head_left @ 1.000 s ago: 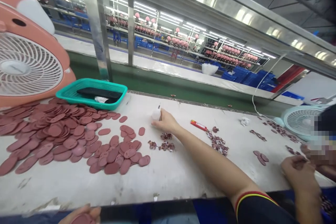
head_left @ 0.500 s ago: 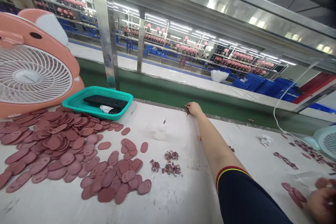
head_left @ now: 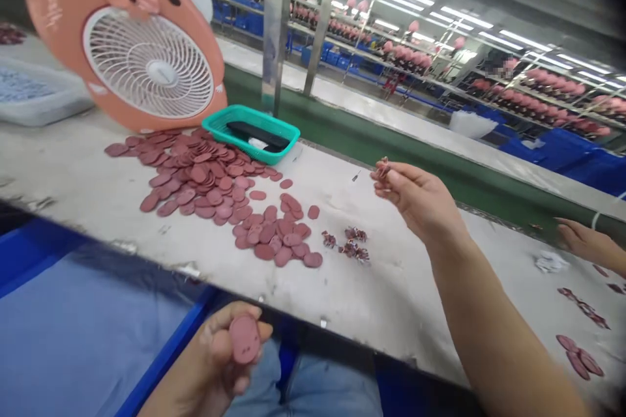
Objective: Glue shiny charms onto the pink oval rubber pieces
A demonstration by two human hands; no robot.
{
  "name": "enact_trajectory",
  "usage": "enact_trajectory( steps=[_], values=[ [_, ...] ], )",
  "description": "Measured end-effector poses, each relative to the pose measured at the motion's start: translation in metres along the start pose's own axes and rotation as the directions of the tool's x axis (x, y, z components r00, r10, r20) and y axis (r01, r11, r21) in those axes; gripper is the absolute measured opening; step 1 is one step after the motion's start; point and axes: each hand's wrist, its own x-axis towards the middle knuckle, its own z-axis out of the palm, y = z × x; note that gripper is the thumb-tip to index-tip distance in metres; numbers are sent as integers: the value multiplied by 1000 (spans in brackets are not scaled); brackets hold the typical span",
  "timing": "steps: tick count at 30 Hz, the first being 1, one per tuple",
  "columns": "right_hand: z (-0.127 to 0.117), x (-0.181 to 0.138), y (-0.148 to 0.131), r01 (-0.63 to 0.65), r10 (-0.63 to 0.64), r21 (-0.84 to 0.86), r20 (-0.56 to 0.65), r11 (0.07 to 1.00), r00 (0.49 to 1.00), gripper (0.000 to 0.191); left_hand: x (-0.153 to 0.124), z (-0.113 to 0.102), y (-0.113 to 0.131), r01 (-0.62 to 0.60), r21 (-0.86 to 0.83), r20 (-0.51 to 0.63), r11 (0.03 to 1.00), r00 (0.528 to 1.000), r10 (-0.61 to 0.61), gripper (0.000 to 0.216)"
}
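In the head view my left hand [head_left: 215, 352] is closed around a flat, oval, dusty-pink piece [head_left: 244, 339] with small holes, held below the table's front edge. My right hand [head_left: 420, 199], raised over the far side of the table, pinches a small reddish-brown twisted piece [head_left: 383, 169] between thumb and fingers; its exact kind is unclear. Small clusters of similar-looking pieces [head_left: 355, 251] lie on the white table [head_left: 391, 300] below that hand. Left of them spreads a large heap of pink oval pieces [head_left: 210, 176], with a smaller pile [head_left: 274, 238] beside it.
An orange animal-shaped fan [head_left: 156, 71] stands at the back left, beside a teal basket [head_left: 288, 146] holding a dark object. A green belt [head_left: 337, 137] runs behind the table. A co-worker's hand [head_left: 587, 241] reaches in at right. A blue bin [head_left: 98, 313] is at lower left.
My right hand has come back from the table's far edge, with the small piece in it. My left hand has come into view with the oval piece. The view has swung left.
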Motion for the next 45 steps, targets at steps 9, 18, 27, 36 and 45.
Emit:
enact_trajectory(
  steps=[9, 18, 27, 36, 45],
  values=[
    [94, -153, -35, -19, -28, 94, 471, 995, 881, 13, -20, -3, 6, 38, 78, 133, 996, 990, -48, 49],
    [93, -160, -39, 192, -143, -46, 503, 980, 852, 12, -13, -16, 0, 52, 99, 296, 994, 952, -80, 42],
    [88, -156, -41, 300, -196, -93, 571, 949, 797, 12, -12, -11, -1, 64, 111, 318, 992, 943, -97, 37],
    [89, -151, -42, 258, -189, -29, 601, 966, 776, 11, -11, -17, -4, 103, 99, 365, 990, 921, -133, 37],
    [87, -149, -44, 300, -209, -36, 636, 953, 743, 11, -12, -14, -2, 115, 105, 359, 988, 922, -146, 38]
  ],
)
